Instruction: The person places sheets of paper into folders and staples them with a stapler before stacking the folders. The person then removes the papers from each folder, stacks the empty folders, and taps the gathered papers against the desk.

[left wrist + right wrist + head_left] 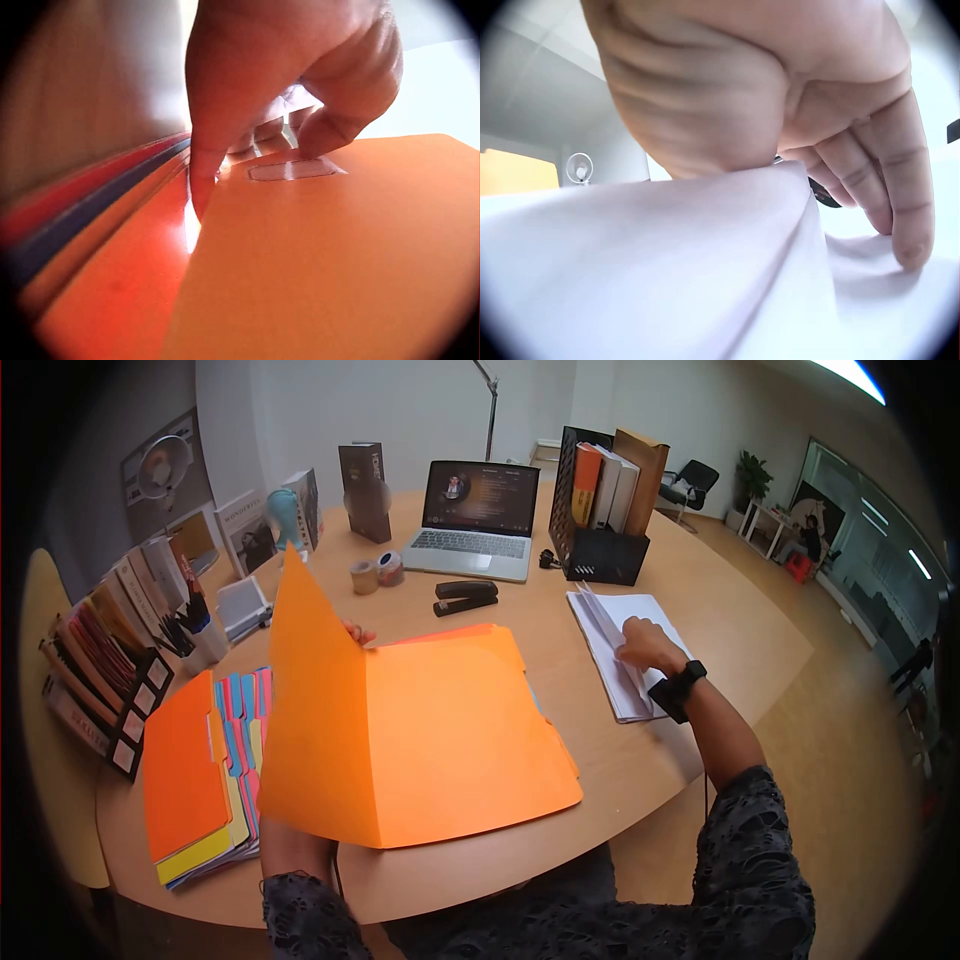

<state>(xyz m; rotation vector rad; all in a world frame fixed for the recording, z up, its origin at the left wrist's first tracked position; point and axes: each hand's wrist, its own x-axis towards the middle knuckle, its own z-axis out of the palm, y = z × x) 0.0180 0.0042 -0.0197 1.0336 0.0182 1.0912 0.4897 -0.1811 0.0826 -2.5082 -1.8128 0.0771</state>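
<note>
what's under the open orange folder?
Under the open orange folder, a red-orange edge shows along the far side and a blue sliver at the right. Everything else there is covered.

The right forearm (730,740) is stretched forward and out to the right, and the right hand (648,646) is turned palm down, its thumb partly hidden in a pinch. In the right wrist view, the outer fingers (909,180) are held straighter and pointed downward. The left forearm (295,852) is only partly exposed. The left hand (289,64) is largely hidden in the head view; its thumb appears to be bent in a grip, with one digit pointed down.
</note>
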